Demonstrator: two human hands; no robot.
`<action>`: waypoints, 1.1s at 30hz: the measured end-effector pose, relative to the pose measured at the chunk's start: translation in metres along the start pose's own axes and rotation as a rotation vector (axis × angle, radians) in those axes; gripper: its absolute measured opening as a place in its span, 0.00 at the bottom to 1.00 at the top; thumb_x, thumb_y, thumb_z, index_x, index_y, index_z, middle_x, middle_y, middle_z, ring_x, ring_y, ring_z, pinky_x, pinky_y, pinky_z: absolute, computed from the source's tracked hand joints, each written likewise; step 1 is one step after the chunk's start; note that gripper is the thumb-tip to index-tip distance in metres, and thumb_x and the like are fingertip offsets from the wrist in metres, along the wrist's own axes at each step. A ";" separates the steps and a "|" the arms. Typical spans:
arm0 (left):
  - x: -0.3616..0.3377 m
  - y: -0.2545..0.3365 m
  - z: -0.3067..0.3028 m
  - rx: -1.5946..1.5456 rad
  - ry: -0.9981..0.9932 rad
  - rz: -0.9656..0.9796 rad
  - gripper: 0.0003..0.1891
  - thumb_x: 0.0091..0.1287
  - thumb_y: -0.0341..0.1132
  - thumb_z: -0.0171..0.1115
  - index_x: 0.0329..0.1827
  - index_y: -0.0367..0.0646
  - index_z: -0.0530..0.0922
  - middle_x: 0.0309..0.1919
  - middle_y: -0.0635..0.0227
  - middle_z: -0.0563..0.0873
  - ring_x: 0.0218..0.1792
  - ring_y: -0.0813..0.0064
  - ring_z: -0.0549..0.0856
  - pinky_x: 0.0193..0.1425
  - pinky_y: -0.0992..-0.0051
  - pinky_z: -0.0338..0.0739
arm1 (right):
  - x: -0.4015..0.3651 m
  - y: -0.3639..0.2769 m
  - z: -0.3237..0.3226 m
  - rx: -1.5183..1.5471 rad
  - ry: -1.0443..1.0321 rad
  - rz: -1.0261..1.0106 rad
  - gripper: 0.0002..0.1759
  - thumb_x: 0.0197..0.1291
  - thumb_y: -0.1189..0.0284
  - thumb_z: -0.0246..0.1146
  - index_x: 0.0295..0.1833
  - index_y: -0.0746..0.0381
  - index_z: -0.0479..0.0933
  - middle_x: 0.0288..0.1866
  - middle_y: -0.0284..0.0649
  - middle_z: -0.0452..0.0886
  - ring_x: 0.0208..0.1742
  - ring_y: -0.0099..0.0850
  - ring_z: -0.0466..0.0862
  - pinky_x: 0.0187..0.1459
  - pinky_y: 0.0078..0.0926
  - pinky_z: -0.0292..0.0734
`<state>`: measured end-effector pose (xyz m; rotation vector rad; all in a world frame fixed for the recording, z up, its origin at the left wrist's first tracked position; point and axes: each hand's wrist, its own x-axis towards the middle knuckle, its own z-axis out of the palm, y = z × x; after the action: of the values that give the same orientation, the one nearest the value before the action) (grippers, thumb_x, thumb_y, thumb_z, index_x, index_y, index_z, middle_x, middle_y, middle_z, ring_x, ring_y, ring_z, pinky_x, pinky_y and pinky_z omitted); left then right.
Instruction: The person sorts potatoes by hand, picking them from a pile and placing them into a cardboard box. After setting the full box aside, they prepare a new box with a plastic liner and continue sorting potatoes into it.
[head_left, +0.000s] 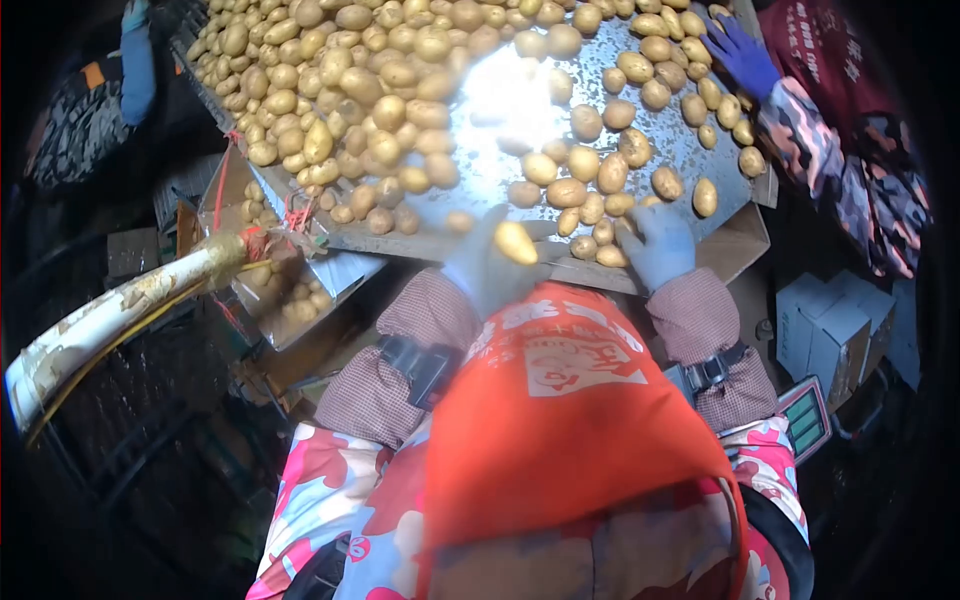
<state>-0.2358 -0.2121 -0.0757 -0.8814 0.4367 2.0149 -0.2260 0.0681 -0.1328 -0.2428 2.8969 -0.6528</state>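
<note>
Many potatoes [340, 80] lie heaped on a metal-topped sorting table [480, 130]. My left hand [490, 260], in a pale glove and blurred, is at the table's near edge; one yellow potato [515, 243] shows against its fingers. My right hand [662, 245], in a light blue-grey glove, is beside several loose potatoes [600, 240] near the same edge. Its fingers point toward them, and the fingertips reach the nearest ones; whether it grips one I cannot make out.
Another person's purple-gloved hand [740, 55] reaches in at the upper right; a blue sleeve [137, 65] shows upper left. A peeling white pole [130, 305] juts in from the left. Cardboard boxes [835, 325] stand right, near a device with a screen [803, 420].
</note>
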 end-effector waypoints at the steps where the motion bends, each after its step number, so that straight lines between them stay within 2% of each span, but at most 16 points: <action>1: -0.001 -0.002 -0.004 -0.008 0.028 0.017 0.34 0.79 0.59 0.46 0.72 0.36 0.68 0.66 0.49 0.76 0.65 0.52 0.76 0.74 0.54 0.68 | 0.013 0.002 0.002 0.049 -0.007 -0.003 0.13 0.61 0.67 0.68 0.50 0.60 0.82 0.42 0.46 0.82 0.46 0.48 0.83 0.49 0.45 0.78; 4: 0.015 -0.012 -0.041 -0.055 0.079 0.109 0.35 0.81 0.62 0.39 0.71 0.39 0.71 0.72 0.43 0.73 0.74 0.44 0.68 0.79 0.48 0.61 | 0.063 0.021 0.009 0.142 0.134 -0.124 0.10 0.64 0.67 0.67 0.48 0.59 0.83 0.42 0.47 0.83 0.48 0.48 0.84 0.51 0.42 0.79; 6: 0.023 -0.016 -0.076 -0.370 -0.258 0.032 0.35 0.81 0.61 0.43 0.72 0.37 0.69 0.70 0.42 0.75 0.70 0.43 0.73 0.76 0.49 0.68 | 0.100 0.033 -0.007 -0.003 0.049 -0.172 0.11 0.67 0.67 0.65 0.51 0.59 0.84 0.48 0.47 0.86 0.53 0.47 0.84 0.56 0.39 0.79; 8: 0.010 -0.014 -0.089 -0.466 -0.342 0.060 0.34 0.80 0.59 0.46 0.72 0.35 0.68 0.68 0.41 0.76 0.66 0.43 0.78 0.72 0.50 0.75 | 0.117 0.000 -0.028 0.294 -0.010 0.220 0.14 0.70 0.66 0.64 0.56 0.59 0.84 0.55 0.47 0.86 0.57 0.44 0.85 0.60 0.37 0.78; 9: 0.002 -0.014 -0.083 -0.423 -0.255 0.111 0.34 0.80 0.58 0.47 0.72 0.35 0.68 0.68 0.41 0.76 0.64 0.43 0.80 0.69 0.51 0.78 | 0.118 -0.001 -0.022 0.166 0.185 0.068 0.17 0.71 0.64 0.64 0.60 0.59 0.83 0.58 0.48 0.86 0.60 0.44 0.84 0.62 0.35 0.77; 11: -0.031 -0.009 -0.046 -0.397 -0.074 0.210 0.31 0.80 0.54 0.52 0.72 0.35 0.68 0.69 0.42 0.75 0.60 0.43 0.84 0.63 0.53 0.86 | 0.092 -0.077 -0.025 0.431 0.054 0.265 0.21 0.68 0.63 0.66 0.64 0.58 0.81 0.62 0.49 0.83 0.64 0.48 0.81 0.65 0.41 0.75; 13: -0.050 -0.009 -0.036 -0.346 -0.145 0.338 0.27 0.77 0.47 0.55 0.69 0.34 0.70 0.67 0.44 0.78 0.61 0.46 0.84 0.64 0.55 0.85 | 0.070 -0.103 -0.008 0.177 -0.010 -0.028 0.27 0.66 0.63 0.67 0.69 0.57 0.77 0.70 0.52 0.76 0.71 0.55 0.74 0.71 0.48 0.69; 14: -0.059 -0.010 -0.037 -0.326 -0.174 0.402 0.25 0.76 0.43 0.57 0.67 0.33 0.72 0.66 0.45 0.79 0.62 0.48 0.83 0.64 0.56 0.85 | 0.058 -0.095 0.026 -0.205 -0.015 -0.412 0.31 0.64 0.63 0.68 0.73 0.56 0.74 0.75 0.55 0.71 0.75 0.60 0.68 0.74 0.53 0.64; 17: -0.086 -0.013 -0.048 -0.277 -0.232 0.632 0.19 0.73 0.32 0.62 0.63 0.30 0.76 0.62 0.48 0.82 0.64 0.52 0.82 0.65 0.58 0.83 | 0.035 -0.106 0.081 -0.096 0.148 -0.348 0.37 0.63 0.63 0.67 0.78 0.55 0.69 0.81 0.60 0.60 0.80 0.64 0.58 0.79 0.58 0.54; 19: -0.096 0.009 -0.077 -0.681 -0.229 0.288 0.15 0.71 0.27 0.62 0.57 0.28 0.79 0.58 0.48 0.85 0.58 0.54 0.86 0.58 0.59 0.87 | 0.033 -0.098 0.090 -0.046 0.053 -0.215 0.38 0.64 0.63 0.66 0.80 0.55 0.67 0.81 0.65 0.58 0.82 0.64 0.57 0.81 0.55 0.52; 20: -0.091 0.013 -0.109 -0.698 -0.313 0.244 0.14 0.71 0.26 0.62 0.57 0.29 0.79 0.59 0.47 0.84 0.58 0.54 0.86 0.58 0.59 0.87 | 0.034 -0.092 0.093 -0.116 0.053 -0.246 0.38 0.64 0.63 0.66 0.80 0.54 0.66 0.82 0.64 0.56 0.82 0.64 0.56 0.81 0.55 0.51; 24: -0.165 -0.001 -0.186 -0.534 -0.276 0.659 0.18 0.70 0.24 0.62 0.63 0.32 0.77 0.61 0.52 0.84 0.62 0.56 0.83 0.64 0.60 0.84 | 0.040 -0.066 0.115 -0.225 0.195 -0.422 0.36 0.67 0.66 0.63 0.80 0.54 0.67 0.83 0.62 0.56 0.83 0.61 0.56 0.81 0.54 0.51; 27: -0.214 -0.009 -0.245 -0.610 -0.183 0.940 0.24 0.67 0.23 0.65 0.67 0.36 0.76 0.65 0.55 0.82 0.65 0.59 0.81 0.68 0.62 0.80 | 0.037 -0.088 0.110 -0.215 0.153 -0.261 0.37 0.66 0.70 0.63 0.81 0.51 0.66 0.82 0.59 0.59 0.83 0.58 0.57 0.81 0.51 0.54; 28: -0.227 -0.014 -0.256 -0.667 -0.165 0.986 0.26 0.65 0.23 0.66 0.69 0.37 0.75 0.66 0.56 0.81 0.65 0.60 0.80 0.68 0.63 0.79 | 0.033 -0.094 0.104 -0.212 0.147 -0.287 0.37 0.66 0.70 0.64 0.81 0.51 0.66 0.82 0.59 0.59 0.83 0.57 0.57 0.80 0.51 0.54; 31: -0.271 -0.009 -0.264 -0.246 -0.116 1.078 0.35 0.59 0.22 0.69 0.73 0.40 0.72 0.70 0.57 0.78 0.68 0.63 0.78 0.72 0.64 0.76 | 0.032 -0.105 0.096 -0.204 0.157 -0.344 0.38 0.64 0.71 0.65 0.81 0.50 0.65 0.82 0.57 0.60 0.83 0.55 0.58 0.80 0.51 0.55; 33: -0.290 0.001 -0.250 -0.137 -0.138 1.023 0.39 0.55 0.22 0.71 0.74 0.40 0.70 0.70 0.58 0.77 0.69 0.64 0.77 0.72 0.64 0.75 | 0.030 -0.112 0.092 -0.172 0.156 -0.377 0.38 0.65 0.72 0.65 0.81 0.49 0.65 0.83 0.55 0.61 0.84 0.55 0.58 0.81 0.49 0.54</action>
<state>-0.0232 -0.5285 -0.0374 -0.6290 0.7806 3.0408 -0.2235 -0.0754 -0.1697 -0.8096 3.0868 -0.4912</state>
